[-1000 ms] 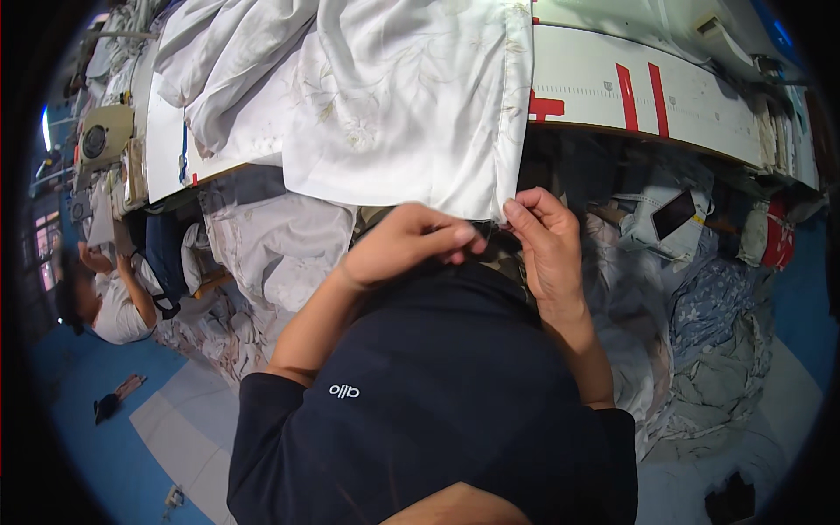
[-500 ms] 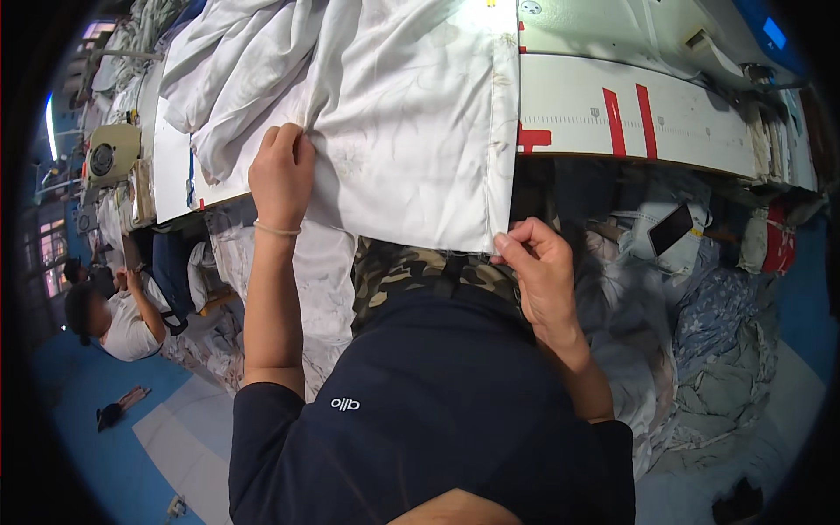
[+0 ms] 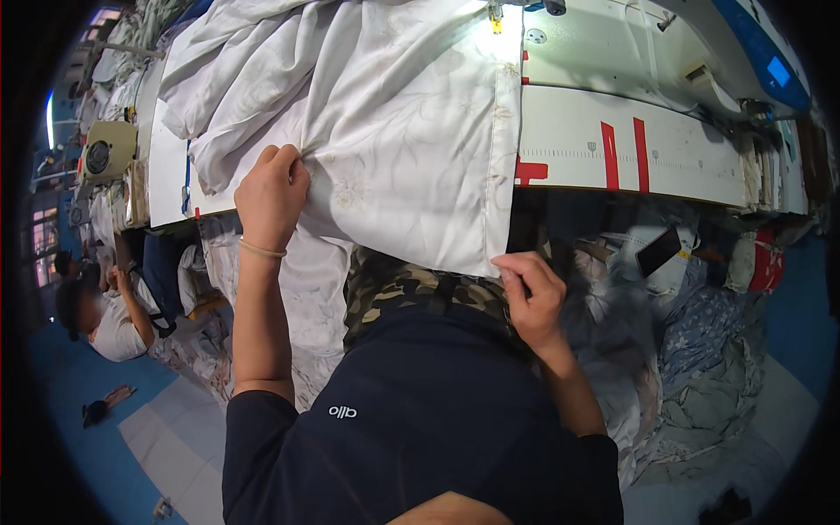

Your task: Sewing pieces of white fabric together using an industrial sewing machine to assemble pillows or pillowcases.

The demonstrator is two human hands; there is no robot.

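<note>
A large white sheet of fabric [image 3: 411, 131] with a faint floral print lies over a white sewing table [image 3: 665, 153] and hangs over its near edge. My left hand [image 3: 271, 197] is bunched into the cloth on the table's left part, gripping a fold. My right hand [image 3: 529, 293] pinches the sheet's lower right corner below the table edge, right at the hemmed side. A thin band circles my left wrist.
Red tape marks [image 3: 623, 156] and a ruler scale run along the table. A sewing machine [image 3: 735, 52] stands at the far right. Heaps of cloth [image 3: 700, 367] and a dark phone [image 3: 658, 251] lie to my right. Another person [image 3: 109, 306] sits low at the left.
My left hand let go of the corner near my right hand and moved up left onto the table, where it grips the cloth. The sheet's edge is now stretched out wider.
</note>
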